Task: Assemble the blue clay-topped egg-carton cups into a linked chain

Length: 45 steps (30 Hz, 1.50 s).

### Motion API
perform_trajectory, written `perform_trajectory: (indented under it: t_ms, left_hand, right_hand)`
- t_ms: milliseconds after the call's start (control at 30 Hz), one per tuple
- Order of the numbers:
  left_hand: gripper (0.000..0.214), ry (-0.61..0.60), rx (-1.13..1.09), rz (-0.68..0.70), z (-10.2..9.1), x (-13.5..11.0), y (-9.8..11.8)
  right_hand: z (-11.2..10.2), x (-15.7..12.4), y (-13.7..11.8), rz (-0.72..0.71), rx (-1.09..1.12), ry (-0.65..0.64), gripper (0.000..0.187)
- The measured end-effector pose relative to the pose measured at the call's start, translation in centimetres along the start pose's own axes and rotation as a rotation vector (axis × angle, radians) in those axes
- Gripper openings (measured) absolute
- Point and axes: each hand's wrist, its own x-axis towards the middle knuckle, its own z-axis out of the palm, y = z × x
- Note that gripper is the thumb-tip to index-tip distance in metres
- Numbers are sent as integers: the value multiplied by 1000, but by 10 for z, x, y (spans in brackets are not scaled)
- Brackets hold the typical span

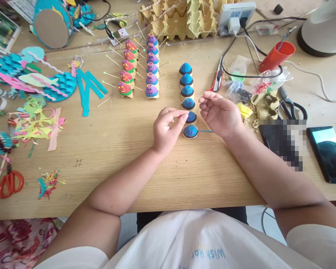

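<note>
A row of several blue-painted egg-carton cups (187, 90) runs away from me at the middle of the wooden table (128, 164). The nearest cup (190, 131) has a face and a thin blue stick at its right side. My left hand (165, 129) sits just left of the row, thumb and forefinger pinched on something too thin to name. Right of the row my right hand (220, 112) hovers with curled fingers pressed together near the cups.
Two more rows of painted cups, red-green (127, 71) and purple (152, 67), stand further left with pins sticking out. Paper scraps (36, 123) and orange scissors (9, 183) lie left. A phone (329, 153), black scissors (292, 106), an orange cup (276, 56) and cables lie right.
</note>
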Motion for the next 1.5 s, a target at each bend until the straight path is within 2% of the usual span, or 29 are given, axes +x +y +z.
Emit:
perform_trajectory:
  t_ms: [233,433,833,967,1100,1333,1500]
  left_hand:
    - [18,-5,11,-9,0,0,1]
    - [17,-9,1,-18,0,0,2]
    - [23,-14,9,-49,0,0,3]
    - [20,-13,-17,-39,1,0,3]
    - [19,-4,-24,-38,1,0,1]
    - [23,-30,-32,-63,0,1,3]
    - [30,-53,-107,-157,1,1,3]
  right_hand:
    - [-3,2,6,-37,-74,22,21]
    - [-6,5,8,-74,-73,20,25]
    - [0,1,4,-71,-76,27,19]
    - [3,-3,4,-84,-79,-41,19]
    - [5,-5,8,-115,-155,-136,26]
    - [7,-6,10,-193,-235,-124,37]
    - [13,-12,8,-264,-396,-130,39]
